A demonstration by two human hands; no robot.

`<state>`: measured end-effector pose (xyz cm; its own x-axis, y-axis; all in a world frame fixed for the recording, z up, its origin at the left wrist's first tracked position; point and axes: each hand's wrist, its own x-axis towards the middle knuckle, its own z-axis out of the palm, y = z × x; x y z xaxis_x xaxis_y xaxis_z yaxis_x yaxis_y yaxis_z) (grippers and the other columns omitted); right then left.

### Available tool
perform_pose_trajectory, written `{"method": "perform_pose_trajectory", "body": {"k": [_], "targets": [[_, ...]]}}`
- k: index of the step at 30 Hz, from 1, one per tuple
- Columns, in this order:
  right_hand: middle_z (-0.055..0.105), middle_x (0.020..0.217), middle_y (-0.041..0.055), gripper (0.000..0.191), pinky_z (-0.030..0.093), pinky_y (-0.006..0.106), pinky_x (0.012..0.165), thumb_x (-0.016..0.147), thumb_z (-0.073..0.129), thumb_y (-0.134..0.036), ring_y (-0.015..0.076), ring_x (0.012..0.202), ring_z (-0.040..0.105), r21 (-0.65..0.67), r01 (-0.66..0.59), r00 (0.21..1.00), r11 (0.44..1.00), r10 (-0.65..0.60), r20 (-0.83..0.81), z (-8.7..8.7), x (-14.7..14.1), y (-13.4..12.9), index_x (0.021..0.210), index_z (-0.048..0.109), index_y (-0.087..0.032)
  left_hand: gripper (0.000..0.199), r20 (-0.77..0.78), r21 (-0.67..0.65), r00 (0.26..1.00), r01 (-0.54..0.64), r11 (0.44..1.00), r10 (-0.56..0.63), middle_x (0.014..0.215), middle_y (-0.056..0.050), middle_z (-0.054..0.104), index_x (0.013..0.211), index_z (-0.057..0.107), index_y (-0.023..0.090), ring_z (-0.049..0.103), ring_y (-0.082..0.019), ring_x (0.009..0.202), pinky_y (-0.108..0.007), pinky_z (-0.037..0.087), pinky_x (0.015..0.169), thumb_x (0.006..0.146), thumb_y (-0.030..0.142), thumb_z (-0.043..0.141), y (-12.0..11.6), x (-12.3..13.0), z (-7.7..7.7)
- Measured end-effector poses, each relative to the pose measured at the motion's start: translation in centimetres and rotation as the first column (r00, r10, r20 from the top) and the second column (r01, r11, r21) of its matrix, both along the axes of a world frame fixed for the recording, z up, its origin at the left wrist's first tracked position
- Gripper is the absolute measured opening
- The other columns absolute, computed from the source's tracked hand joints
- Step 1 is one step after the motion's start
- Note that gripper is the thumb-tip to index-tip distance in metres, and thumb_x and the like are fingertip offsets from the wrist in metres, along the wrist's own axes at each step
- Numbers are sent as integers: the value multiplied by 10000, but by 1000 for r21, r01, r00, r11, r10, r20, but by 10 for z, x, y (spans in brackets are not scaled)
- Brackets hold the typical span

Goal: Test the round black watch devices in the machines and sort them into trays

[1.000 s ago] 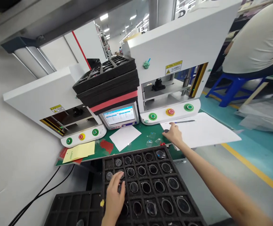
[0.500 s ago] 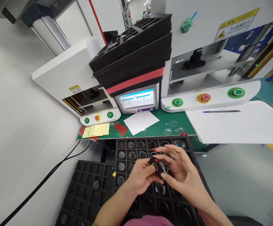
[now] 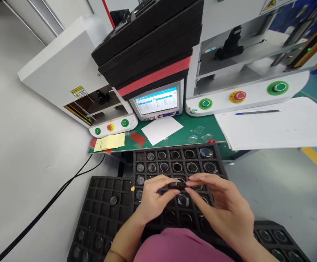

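A small dark round part (image 3: pixel 177 186) is held edge-on between both hands, above a black foam tray (image 3: pixel 158 174) whose compartments hold round lens-like pieces. My left hand (image 3: pixel 157 194) pinches its left side between thumb and fingers. On the right side, my right hand (image 3: pixel 218 203) grips the edge with thumb and fingertips. Just below the part, a round piece with clear film (image 3: pixel 183 199) lies in a compartment.
Another black tray (image 3: pixel 101 211) lies at the lower left, a further one (image 3: pixel 281 240) at the lower right. Behind stand a screen (image 3: pixel 157 103), stacked black trays (image 3: pixel 153 47) and two presses with buttons. Papers (image 3: pixel 273 127) and a pen (image 3: pixel 259 112) lie on the green table.
The dark part has been tilted from showing its face to edge-on. My right hand's fingers have closed in on its edge. The view has tipped downward, revealing the tray at the lower right.
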<state>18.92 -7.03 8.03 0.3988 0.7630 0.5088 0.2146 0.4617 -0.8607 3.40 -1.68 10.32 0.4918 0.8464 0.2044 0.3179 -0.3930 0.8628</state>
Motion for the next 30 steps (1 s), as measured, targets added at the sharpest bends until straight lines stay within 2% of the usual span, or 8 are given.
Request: {"method": "perform_pose_trajectory", "body": {"k": [6,8,12,16,21,25,28,30], "targets": [[717,911,15,282,585,243,748,833,662,-50,138,773,709,23,83,969,996,-86,230,-3,2,-7,1047,628,-230,148,-55,161,997,55,985,-46,854,-78,766,949,740,139,702,-158,765,-241,552,719,869,241,667,-1,-3,6],[715,920,21,311,581,249,758,837,652,-42,141,789,705,29,73,961,997,-78,264,-2,5,-6,1085,615,-226,142,-68,186,996,71,980,-59,864,-79,768,953,735,138,703,-157,768,-241,554,717,868,229,668,0,-4,6],[681,949,36,329,577,274,844,866,588,-43,157,923,688,9,-58,946,998,52,320,4,15,-1,1137,570,-229,147,-100,192,990,121,974,-103,872,-80,765,957,732,139,703,-158,775,-245,558,730,866,237,672,2,-6,6],[630,1060,67,304,588,253,779,899,534,-66,141,917,666,-33,-190,907,981,189,376,6,25,3,1146,552,-243,163,-137,194,982,159,968,-133,854,-79,751,970,729,138,693,-159,770,-250,551,729,883,251,649,2,-7,7],[627,1080,76,337,598,315,831,893,544,-70,182,1028,652,-24,-225,915,974,219,339,-2,25,2,1161,539,-274,175,-160,184,978,161,970,-133,851,-72,747,979,725,150,686,-157,767,-252,547,736,902,270,623,1,-5,8],[659,1015,62,344,607,346,809,855,600,-57,196,968,676,5,-171,952,985,164,259,-6,22,1,1118,564,-276,172,-149,196,979,168,966,-140,837,-72,748,970,727,145,684,-158,765,-249,544,732,894,267,634,2,-4,8],[664,917,30,375,605,313,776,842,603,-34,175,893,683,16,-169,960,985,161,231,-5,22,1,1127,571,-276,169,-159,203,977,171,964,-140,846,-77,749,974,725,134,683,-157,774,-247,541,741,893,250,635,3,-4,8],[661,943,31,400,604,301,784,840,596,-23,170,907,682,19,-179,957,984,170,237,-5,23,2,1146,571,-279,168,-164,209,976,173,963,-140,855,-82,749,976,724,129,684,-157,784,-244,539,749,893,244,633,3,-4,8]]}}
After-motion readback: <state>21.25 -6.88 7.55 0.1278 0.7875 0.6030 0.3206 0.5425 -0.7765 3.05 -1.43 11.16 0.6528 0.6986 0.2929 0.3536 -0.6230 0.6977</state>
